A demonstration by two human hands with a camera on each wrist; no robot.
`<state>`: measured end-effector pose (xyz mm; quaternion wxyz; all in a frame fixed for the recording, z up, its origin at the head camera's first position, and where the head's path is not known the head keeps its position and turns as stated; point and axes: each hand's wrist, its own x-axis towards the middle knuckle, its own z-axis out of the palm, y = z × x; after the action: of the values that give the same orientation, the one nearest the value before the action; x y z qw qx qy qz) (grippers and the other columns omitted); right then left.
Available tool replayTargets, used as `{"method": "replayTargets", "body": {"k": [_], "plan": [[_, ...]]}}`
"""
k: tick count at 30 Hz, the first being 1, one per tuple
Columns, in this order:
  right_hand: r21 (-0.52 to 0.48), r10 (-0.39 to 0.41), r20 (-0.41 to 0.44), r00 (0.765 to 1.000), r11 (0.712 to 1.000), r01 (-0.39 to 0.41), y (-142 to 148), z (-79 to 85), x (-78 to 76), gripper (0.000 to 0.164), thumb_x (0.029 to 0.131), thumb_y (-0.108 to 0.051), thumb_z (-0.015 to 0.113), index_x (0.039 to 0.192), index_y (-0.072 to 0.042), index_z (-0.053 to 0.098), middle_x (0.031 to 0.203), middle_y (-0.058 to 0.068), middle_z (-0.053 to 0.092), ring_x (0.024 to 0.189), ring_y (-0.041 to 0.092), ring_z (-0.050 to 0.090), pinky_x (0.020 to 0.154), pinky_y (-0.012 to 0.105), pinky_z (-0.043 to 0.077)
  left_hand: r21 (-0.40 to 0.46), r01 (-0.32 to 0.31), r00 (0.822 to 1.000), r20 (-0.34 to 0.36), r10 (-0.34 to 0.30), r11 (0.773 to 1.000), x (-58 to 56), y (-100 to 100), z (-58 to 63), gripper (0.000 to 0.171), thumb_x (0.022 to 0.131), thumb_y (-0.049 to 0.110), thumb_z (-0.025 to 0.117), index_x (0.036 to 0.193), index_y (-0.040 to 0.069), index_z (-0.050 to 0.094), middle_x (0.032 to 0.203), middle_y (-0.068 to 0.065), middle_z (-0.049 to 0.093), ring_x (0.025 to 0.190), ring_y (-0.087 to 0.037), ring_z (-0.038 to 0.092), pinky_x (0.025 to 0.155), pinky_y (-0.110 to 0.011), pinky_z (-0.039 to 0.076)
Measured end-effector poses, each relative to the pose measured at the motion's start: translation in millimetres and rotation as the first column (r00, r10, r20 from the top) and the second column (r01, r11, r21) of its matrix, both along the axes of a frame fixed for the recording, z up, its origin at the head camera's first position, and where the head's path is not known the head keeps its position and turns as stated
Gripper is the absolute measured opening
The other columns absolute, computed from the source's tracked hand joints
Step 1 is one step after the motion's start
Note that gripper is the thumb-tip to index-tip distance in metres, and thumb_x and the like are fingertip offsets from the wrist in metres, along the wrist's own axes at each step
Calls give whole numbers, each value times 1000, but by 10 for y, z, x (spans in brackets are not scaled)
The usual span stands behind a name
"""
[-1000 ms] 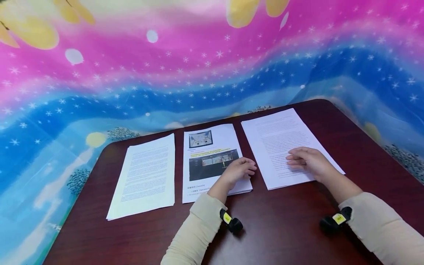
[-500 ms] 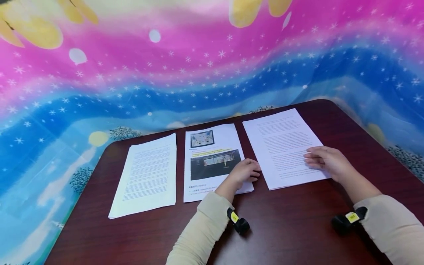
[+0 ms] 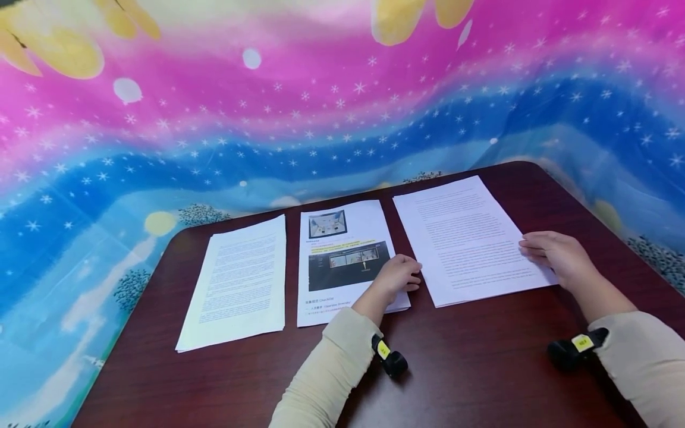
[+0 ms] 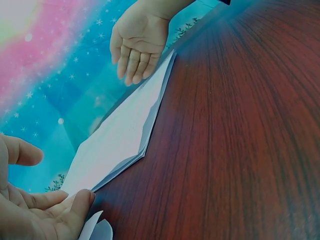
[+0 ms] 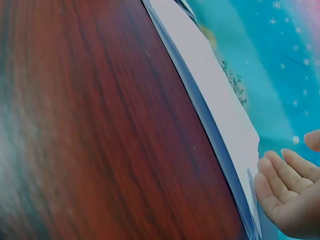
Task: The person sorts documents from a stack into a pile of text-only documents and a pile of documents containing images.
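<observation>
Three stacks of printed paper lie in a row on the dark wooden table. My left hand (image 3: 396, 278) is over the right edge of the middle stack (image 3: 321, 312), its loosely bent fingertips right at the left edge of the right stack (image 3: 455, 238). In the left wrist view, the fingertips of the left hand (image 4: 45, 210) meet that stack's edge. My right hand (image 3: 567, 258) is at the right stack's right edge, fingers fairly straight. Seen from the right wrist, the right hand (image 5: 295, 190) has its palm side facing the paper's end.
The left stack (image 3: 241, 279) is text-covered and slightly uneven at its edges. A wooden table (image 3: 455, 368) with rounded corners carries all the paper. Behind and beside it hangs a colourful pink and blue cloth (image 3: 321, 131).
My right hand has moved right across the right stack's sheet to its right edge. The left hand has shifted slightly right, to that stack's left edge.
</observation>
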<state>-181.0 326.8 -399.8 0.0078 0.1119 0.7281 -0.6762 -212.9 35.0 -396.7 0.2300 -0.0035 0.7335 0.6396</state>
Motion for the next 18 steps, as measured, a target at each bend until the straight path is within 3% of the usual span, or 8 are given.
{"method": "replayTargets", "body": {"k": [3,6,10,14,18], "plan": [[75,-54,28,998,996,52,92,-99,-46,26,84,-34,52,99,-12,51,77,-21,56,73,-5,54,61,14,43,-3,-15,1000,3,15,1000,-3,4,11,15,84,13,52,93,1,50,89,-9,53,74,-21,56,65,-29,49],[181,-92,48,995,980,82,194,-238,-116,41,85,-42,47,111,-10,49,91,-16,53,83,0,51,75,25,43,-5,-21,1000,8,21,1000,-9,8,14,15,84,13,52,93,1,50,88,-9,53,74,-21,56,65,-28,49],[307,-113,55,992,947,91,296,-420,-209,62,86,-49,36,126,-2,37,118,9,43,104,22,43,88,45,33,-4,-14,1000,10,14,1000,-21,13,8,15,84,13,52,93,1,50,88,-9,53,73,-21,56,65,-29,49],[348,-107,52,993,934,82,306,-498,-261,65,87,-49,32,128,3,33,128,23,31,111,35,34,87,49,32,8,-6,1000,11,6,1000,-24,10,1,15,83,12,52,93,1,49,88,-11,54,72,-21,56,65,-29,49],[369,-106,78,991,927,70,266,-493,-273,65,88,-46,31,127,6,31,127,28,31,110,39,33,83,50,33,12,-3,1000,10,2,1000,-27,13,-4,16,83,12,51,94,0,49,87,-11,54,73,-22,56,65,-29,49]]}}
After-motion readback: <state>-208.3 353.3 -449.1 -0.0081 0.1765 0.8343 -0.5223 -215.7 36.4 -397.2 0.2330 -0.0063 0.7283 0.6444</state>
